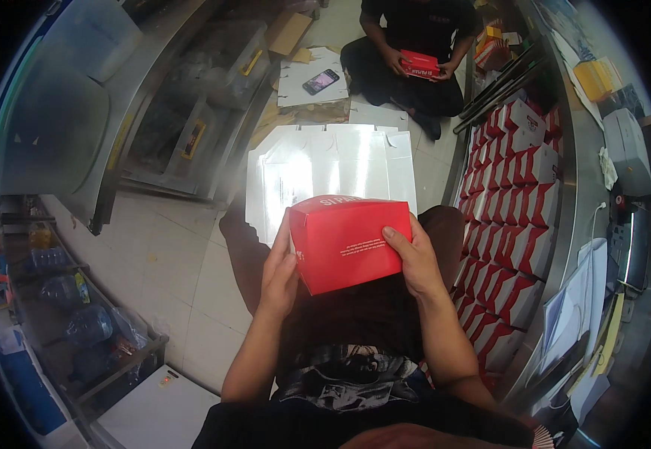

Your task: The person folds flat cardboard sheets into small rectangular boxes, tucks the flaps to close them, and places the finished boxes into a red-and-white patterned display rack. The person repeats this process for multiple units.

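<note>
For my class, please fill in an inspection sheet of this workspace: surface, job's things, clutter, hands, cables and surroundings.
Surface: tiled floor; a shiny white sheet lies ahead.
Job's things: one red box, held up.
Clutter: phone on a white board; plastic bottles at lower left.
Hands: left hand and right hand hold the red box at opposite sides.
Cables: thin white cord at right.
Surroundings: co-worker seated ahead, holding a red carton; red-and-white boxes stacked at right.

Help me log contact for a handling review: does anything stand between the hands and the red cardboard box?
Nothing visible does. The left hand and right hand touch the red cardboard box directly, from opposite sides. The glossy white cardboard sheet lies beyond it, not in between.
</note>
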`<state>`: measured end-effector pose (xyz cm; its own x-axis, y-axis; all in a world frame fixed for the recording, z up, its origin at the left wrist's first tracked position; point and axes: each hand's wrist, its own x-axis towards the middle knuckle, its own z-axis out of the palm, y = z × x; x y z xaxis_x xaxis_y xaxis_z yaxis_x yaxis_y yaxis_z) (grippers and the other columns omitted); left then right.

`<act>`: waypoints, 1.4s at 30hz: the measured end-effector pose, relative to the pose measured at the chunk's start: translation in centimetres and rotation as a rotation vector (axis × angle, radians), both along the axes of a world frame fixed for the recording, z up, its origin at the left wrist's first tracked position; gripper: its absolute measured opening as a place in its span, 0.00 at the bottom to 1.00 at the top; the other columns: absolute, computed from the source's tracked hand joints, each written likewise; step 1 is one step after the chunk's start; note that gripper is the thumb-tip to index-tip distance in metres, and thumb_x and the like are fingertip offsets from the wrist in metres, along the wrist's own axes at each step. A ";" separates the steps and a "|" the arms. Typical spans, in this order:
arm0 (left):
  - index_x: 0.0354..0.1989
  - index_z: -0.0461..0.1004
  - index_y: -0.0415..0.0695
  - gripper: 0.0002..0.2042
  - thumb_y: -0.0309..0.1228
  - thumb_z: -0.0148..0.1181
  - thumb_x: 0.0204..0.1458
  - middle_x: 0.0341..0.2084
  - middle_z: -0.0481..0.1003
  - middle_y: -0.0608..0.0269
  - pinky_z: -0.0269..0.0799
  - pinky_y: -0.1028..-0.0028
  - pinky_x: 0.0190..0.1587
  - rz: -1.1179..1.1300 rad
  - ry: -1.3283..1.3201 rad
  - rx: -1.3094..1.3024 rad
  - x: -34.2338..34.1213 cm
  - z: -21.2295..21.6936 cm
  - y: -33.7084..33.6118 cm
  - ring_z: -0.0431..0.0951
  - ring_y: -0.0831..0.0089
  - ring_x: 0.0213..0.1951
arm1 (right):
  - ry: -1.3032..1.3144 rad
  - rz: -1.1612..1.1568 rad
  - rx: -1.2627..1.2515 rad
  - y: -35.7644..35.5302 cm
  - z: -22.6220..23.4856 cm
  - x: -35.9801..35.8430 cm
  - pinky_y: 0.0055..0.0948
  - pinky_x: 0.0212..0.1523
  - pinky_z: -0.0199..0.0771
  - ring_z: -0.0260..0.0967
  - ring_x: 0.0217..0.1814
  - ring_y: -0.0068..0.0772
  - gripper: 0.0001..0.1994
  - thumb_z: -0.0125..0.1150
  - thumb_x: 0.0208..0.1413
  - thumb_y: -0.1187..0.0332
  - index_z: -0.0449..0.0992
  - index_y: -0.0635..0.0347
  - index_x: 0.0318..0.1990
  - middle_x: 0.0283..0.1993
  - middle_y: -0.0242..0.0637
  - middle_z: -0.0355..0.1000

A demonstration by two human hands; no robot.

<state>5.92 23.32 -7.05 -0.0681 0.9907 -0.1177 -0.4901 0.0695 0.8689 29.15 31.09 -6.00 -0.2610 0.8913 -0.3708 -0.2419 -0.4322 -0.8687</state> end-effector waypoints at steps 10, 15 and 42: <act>0.80 0.37 0.32 0.46 0.38 0.48 0.55 0.79 0.48 0.44 0.38 0.62 0.80 0.002 0.113 0.032 0.4 0.0 0.4 0.47 0.57 0.80 | -0.023 -0.007 -0.014 0.0 -0.3 -0.2 0.30 0.63 0.72 0.72 0.60 0.28 0.23 0.64 0.68 0.66 0.69 0.68 0.64 0.58 0.41 0.75; 0.80 0.33 0.31 0.40 0.36 0.42 0.65 0.80 0.45 0.44 0.36 0.64 0.79 -0.020 0.045 0.069 -0.2 -0.9 0.2 0.44 0.58 0.80 | -0.060 0.010 0.018 -0.4 -0.6 -0.4 0.31 0.65 0.71 0.70 0.63 0.30 0.27 0.66 0.66 0.67 0.65 0.69 0.68 0.61 0.43 0.73; 0.72 0.60 0.39 0.30 0.47 0.51 0.69 0.65 0.69 0.54 0.62 0.62 0.70 -0.041 -0.198 -0.115 -0.9 -0.8 -0.2 0.68 0.63 0.68 | 0.306 0.104 0.219 0.2 0.1 3.6 0.37 0.73 0.66 0.67 0.71 0.37 0.42 0.70 0.43 0.89 0.63 0.71 0.70 0.68 0.47 0.69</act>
